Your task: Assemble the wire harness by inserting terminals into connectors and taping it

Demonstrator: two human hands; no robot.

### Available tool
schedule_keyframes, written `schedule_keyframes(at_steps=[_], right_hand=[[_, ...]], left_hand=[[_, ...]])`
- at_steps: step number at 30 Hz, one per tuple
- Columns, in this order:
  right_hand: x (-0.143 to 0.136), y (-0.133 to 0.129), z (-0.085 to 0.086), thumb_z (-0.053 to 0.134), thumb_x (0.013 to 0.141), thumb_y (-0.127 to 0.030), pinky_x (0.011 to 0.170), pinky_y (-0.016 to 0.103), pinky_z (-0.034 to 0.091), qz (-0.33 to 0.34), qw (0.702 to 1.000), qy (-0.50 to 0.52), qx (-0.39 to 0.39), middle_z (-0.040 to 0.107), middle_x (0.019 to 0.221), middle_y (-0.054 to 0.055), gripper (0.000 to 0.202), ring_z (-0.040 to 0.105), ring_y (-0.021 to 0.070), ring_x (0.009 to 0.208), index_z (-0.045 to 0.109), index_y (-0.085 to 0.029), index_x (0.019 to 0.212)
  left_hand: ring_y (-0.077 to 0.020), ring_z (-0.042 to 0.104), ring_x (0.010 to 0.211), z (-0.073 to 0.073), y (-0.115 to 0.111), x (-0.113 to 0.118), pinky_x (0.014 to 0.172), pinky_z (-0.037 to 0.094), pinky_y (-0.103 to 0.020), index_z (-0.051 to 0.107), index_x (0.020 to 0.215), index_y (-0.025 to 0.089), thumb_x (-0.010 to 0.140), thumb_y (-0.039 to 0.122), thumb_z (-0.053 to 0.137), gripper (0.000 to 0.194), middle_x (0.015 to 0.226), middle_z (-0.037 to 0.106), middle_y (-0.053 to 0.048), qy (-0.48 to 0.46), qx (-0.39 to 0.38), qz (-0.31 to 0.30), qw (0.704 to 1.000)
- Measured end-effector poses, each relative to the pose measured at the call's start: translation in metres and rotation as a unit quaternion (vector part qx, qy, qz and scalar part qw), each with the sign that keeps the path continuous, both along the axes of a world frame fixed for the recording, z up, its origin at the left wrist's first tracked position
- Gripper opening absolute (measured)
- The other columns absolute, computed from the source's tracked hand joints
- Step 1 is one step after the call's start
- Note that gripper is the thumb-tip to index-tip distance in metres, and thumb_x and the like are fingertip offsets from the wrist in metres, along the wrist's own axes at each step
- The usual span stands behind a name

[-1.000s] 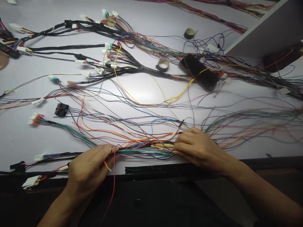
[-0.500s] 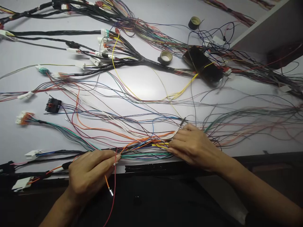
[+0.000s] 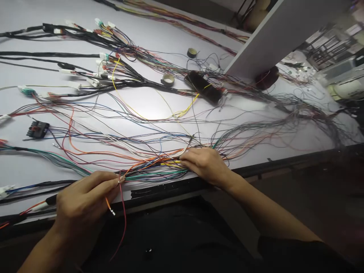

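- here's the loose bundle of thin multicoloured wires (image 3: 153, 172), stretched between both hands near the front edge of the white desk (image 3: 159, 36)!
- left hand (image 3: 88, 193): fingers pinching the bundle, an orange wire with metal tip (image 3: 108, 204) and a thin red wire (image 3: 124, 212) dangling below.
- right hand (image 3: 203, 163): fingers closed over it farther along.
- progress: strands look gathered, yet unwrapped, unlike the black-taped cable harness (image 3: 145, 81) beyond.
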State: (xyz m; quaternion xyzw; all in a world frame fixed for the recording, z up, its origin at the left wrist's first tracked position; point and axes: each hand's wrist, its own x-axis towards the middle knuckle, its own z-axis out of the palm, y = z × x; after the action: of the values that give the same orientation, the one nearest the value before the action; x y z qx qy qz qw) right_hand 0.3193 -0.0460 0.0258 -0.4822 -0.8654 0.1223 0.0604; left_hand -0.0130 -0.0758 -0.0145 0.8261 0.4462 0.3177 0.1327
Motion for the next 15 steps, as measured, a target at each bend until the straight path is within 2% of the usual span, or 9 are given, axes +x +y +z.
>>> schedule_keyframes(at_steps=[5,9,13,15], right_hand=[[-0.017,0.003,-0.003,0.055,0.094,-0.037,0.054,0.026,0.026,-0.048,0.997,-0.053,-0.006,0.068,0.094,-0.002,0.018,0.058,0.0108,0.067,0.066,-0.023,0.094],[-0.020,0.007,-0.003,0.055,0.094,-0.040,0.053,0.026,0.023,-0.074,0.994,-0.074,-0.002,0.068,0.092,0.000,0.021,0.058,0.0118,0.068,0.065,-0.021,0.090],[-0.021,0.014,0.003,0.059,0.092,-0.034,0.059,0.027,0.027,-0.040,0.998,-0.018,0.033,0.068,0.087,0.000,0.015,0.058,0.0134,0.072,0.064,-0.020,0.087],[-0.027,0.018,0.007,0.057,0.093,-0.032,0.065,0.028,0.030,-0.002,0.997,0.039,0.059,0.068,0.086,0.001,0.015,0.058,0.0145,0.076,0.065,-0.020,0.089]], left_hand=[[-0.0117,0.066,0.077,0.002,0.001,-0.005,0.062,0.051,-0.018,0.068,0.099,0.020,0.080,0.008,0.065,0.023,0.095,0.070,-0.001,0.031,0.064,-0.059,0.996],[-0.0166,0.069,0.086,0.003,-0.008,-0.008,0.071,0.054,-0.024,0.068,0.103,0.022,0.078,0.006,0.066,0.030,0.101,0.072,-0.005,0.040,0.066,-0.072,0.994],[-0.0167,0.069,0.087,0.022,-0.016,-0.004,0.078,0.055,-0.027,0.068,0.105,0.024,0.079,0.011,0.067,0.030,0.102,0.072,-0.002,-0.014,0.015,-0.032,0.999],[-0.0162,0.067,0.083,0.036,-0.017,-0.005,0.078,0.054,-0.028,0.071,0.097,0.024,0.082,0.016,0.064,0.018,0.096,0.071,-0.001,-0.079,-0.019,0.048,0.996]])
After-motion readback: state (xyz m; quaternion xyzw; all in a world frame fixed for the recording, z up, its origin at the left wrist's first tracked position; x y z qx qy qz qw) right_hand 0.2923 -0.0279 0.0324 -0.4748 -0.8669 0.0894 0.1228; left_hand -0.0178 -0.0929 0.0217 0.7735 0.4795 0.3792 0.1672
